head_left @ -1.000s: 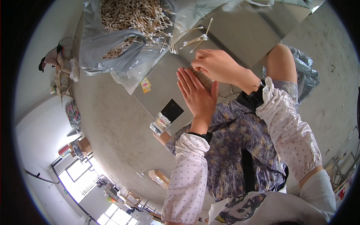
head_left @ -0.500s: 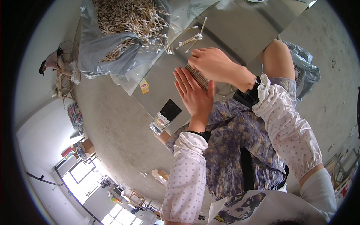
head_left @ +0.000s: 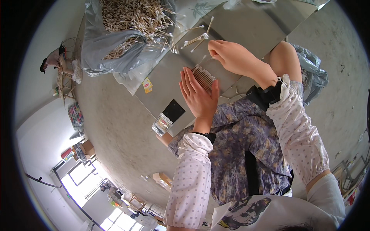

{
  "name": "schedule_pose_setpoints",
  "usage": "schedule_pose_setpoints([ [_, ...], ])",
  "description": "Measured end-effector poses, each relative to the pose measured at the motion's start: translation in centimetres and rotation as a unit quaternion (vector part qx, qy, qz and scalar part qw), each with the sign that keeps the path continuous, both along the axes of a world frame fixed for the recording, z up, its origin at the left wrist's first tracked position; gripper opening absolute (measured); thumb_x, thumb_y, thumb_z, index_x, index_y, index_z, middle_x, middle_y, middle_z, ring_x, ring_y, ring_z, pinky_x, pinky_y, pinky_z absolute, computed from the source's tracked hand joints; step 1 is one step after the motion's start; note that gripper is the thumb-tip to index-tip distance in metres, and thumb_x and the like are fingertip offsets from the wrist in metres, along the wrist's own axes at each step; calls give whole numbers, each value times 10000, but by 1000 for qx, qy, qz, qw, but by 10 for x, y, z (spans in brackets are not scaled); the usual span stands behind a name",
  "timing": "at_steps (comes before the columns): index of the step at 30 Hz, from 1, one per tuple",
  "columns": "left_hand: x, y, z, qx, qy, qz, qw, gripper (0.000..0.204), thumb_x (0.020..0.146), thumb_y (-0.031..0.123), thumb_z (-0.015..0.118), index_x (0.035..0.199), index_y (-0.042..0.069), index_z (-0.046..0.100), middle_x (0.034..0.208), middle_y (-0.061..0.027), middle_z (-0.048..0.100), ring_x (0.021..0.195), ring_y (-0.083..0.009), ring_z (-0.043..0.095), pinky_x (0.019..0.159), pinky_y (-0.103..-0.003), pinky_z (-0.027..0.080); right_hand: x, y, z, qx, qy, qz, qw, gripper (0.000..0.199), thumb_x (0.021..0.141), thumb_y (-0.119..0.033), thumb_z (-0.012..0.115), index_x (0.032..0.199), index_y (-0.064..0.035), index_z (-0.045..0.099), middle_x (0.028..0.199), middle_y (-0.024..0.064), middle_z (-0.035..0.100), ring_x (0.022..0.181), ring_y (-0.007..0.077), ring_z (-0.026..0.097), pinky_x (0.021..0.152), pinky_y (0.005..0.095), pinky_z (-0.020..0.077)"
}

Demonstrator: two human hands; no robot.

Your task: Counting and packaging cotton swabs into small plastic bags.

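My left hand lies flat on the grey table, its fingers stretched out and its thumb held apart. Between that thumb and the fingers lies a neat row of cotton swabs, side by side; the hand touches its edge and hides part of it. One loose swab sticks out past the far end of the row. My right hand is just above and to the right, fingers curled in a pinch, with the thin end of a cotton swab showing at the fingertips.
A grey plastic bag full of cotton swabs lies open at the far left. Several loose swabs lie beyond my hands. Near the left edge are a yellow card and a black flat piece beside a small clear packet.
My right hand has lifted off the swab row and moved right and away, uncovering more of the row. My left hand has stayed nearly in place.
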State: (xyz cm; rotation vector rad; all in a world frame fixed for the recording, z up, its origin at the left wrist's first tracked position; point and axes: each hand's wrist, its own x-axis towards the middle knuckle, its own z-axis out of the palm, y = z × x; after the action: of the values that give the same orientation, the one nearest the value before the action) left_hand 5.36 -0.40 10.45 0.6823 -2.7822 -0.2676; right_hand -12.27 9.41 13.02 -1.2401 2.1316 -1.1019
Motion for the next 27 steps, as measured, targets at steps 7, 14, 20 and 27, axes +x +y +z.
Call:
schedule_pose_setpoints([
  [7,-1,0,-2,-2,28,-8,1000,765,958,484,523,1488,-26,312,1516,-224,384,1418,-388,351,1172,-518,257,-3,-1,-7,-63,13,-11,998,90,889,-41,551,979,-48,550,970,105,660,899,341,630,736,435,479],
  [14,1,-4,-2,36,85,-19,996,523,988,296,549,1411,6,441,1477,-210,441,1395,-393,378,1144,-522,280,-10,-2,-5,-61,2,-56,997,141,905,-50,525,1035,-40,579,965,123,690,895,344,653,743,438,502],
  [20,-9,-39,7,127,124,13,984,303,933,271,679,1110,34,610,1460,-197,445,1390,-401,353,1129,-512,269,-18,-7,-13,-134,18,-186,973,116,990,-100,490,1071,-73,568,926,106,688,822,308,663,713,425,496],
  [27,-29,-70,10,151,3,-53,987,266,881,292,738,976,68,629,1515,-192,354,1434,-440,242,1145,-552,236,-21,-5,-9,-101,-30,-194,975,149,958,-84,521,1094,-76,581,897,109,685,828,326,660,708,431,495],
])
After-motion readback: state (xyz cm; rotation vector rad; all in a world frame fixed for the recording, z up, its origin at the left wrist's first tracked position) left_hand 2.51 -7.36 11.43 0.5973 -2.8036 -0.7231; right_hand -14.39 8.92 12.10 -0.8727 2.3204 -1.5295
